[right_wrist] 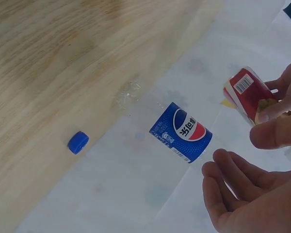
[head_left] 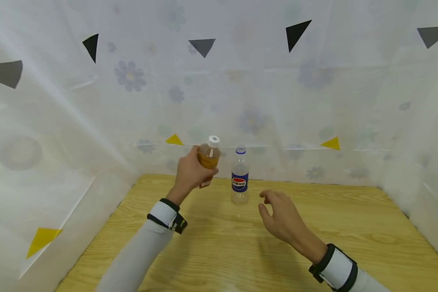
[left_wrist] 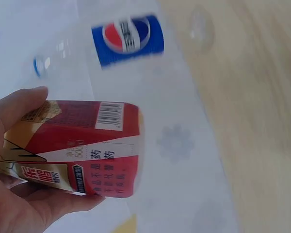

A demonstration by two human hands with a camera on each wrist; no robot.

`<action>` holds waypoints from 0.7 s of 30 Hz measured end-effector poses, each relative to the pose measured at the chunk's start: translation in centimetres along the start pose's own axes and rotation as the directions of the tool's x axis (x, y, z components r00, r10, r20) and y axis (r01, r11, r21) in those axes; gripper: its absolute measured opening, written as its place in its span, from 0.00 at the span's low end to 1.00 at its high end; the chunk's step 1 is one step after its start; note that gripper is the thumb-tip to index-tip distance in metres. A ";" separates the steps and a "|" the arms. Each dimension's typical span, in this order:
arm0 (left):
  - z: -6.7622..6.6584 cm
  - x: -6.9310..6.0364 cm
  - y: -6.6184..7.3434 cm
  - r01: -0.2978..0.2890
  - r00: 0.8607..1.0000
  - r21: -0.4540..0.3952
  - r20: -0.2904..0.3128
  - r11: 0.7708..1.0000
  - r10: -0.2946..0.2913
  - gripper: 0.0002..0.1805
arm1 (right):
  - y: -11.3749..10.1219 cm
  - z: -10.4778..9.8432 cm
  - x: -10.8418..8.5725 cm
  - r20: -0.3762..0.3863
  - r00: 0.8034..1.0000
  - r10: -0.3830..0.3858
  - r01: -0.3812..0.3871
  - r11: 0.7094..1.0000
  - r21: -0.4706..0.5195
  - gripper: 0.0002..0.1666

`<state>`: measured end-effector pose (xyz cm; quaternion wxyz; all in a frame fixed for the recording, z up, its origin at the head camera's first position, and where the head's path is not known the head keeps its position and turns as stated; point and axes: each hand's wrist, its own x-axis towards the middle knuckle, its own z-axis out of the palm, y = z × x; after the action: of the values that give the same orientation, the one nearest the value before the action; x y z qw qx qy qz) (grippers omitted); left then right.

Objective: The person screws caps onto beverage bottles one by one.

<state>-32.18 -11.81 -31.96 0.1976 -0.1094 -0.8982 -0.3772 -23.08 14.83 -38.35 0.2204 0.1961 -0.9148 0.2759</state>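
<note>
My left hand point(head_left: 190, 172) grips a drink bottle point(head_left: 209, 156) with a white cap, amber sides and a red and gold label. Thumb and fingers wrap round it, and it appears raised off the table, tilted slightly. To its right a clear Pepsi bottle point(head_left: 239, 182) with a blue label stands upright and uncapped. My right hand point(head_left: 282, 217) hovers right of the Pepsi bottle, fingers loosely bent, holding nothing. In the right wrist view a blue bottle cap point(right_wrist: 78, 142) lies on the table; the head view does not show it, probably because my right hand covers it.
The wooden table point(head_left: 211, 251) reaches back to a white flowered sheet point(head_left: 219, 101), which also rises at both sides. Black, grey and yellow triangles mark the sheet. Both bottles are near the table's back edge.
</note>
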 end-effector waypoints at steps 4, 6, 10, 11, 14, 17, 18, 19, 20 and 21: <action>-2.5 1.7 -2.0 0.052 0.991 -0.019 -0.119 0.998 -0.054 0.41 | 0.3 0.2 -0.2 0.016 1.000 0.011 -0.011 1.000 -0.009 0.13; -3.3 2.1 -3.2 0.077 0.980 -0.036 -0.184 0.996 -0.082 0.41 | 0.4 0.3 -0.3 0.026 1.000 0.014 -0.014 1.000 -0.014 0.13; -4.1 2.3 -5.6 0.129 0.945 -0.082 -0.291 0.988 -0.148 0.40 | 0.7 0.4 -0.5 0.042 0.999 0.032 -0.031 0.999 -0.021 0.13; -4.2 2.3 -6.3 0.141 0.936 -0.090 -0.312 0.986 -0.162 0.39 | 0.7 0.5 -0.5 0.048 0.998 0.038 -0.037 0.999 -0.023 0.13; -4.1 1.8 -8.2 0.184 0.908 -0.120 -0.360 0.976 -0.216 0.39 | 0.7 0.5 -0.7 0.063 0.996 0.058 -0.056 0.998 -0.023 0.12; -4.0 1.1 -10.0 0.226 0.878 -0.139 -0.400 0.964 -0.264 0.39 | 0.6 0.5 -0.8 0.090 0.992 0.086 -0.085 0.996 -0.014 0.14; -3.9 0.8 -10.6 0.239 0.870 -0.148 -0.406 0.960 -0.279 0.39 | 0.6 0.5 -0.9 0.098 0.991 0.093 -0.092 0.996 -0.011 0.14; -3.8 0.5 -11.2 0.248 0.864 -0.157 -0.409 0.956 -0.292 0.39 | 0.6 0.6 -0.9 0.108 0.989 0.104 -0.104 0.995 -0.011 0.15; -3.7 0.3 -11.7 0.259 0.859 -0.168 -0.410 0.951 -0.306 0.40 | 0.6 0.6 -0.9 0.117 0.987 0.113 -0.113 0.994 -0.010 0.15; -3.6 0.0 -12.3 0.273 0.854 -0.178 -0.409 0.946 -0.323 0.40 | 0.5 0.6 -1.0 0.125 0.985 0.119 -0.119 0.993 -0.012 0.15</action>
<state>-35.48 -22.93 -37.51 0.3245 0.1065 -0.8149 -0.4682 -22.70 15.12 -39.51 0.1459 0.1576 -0.9376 0.2735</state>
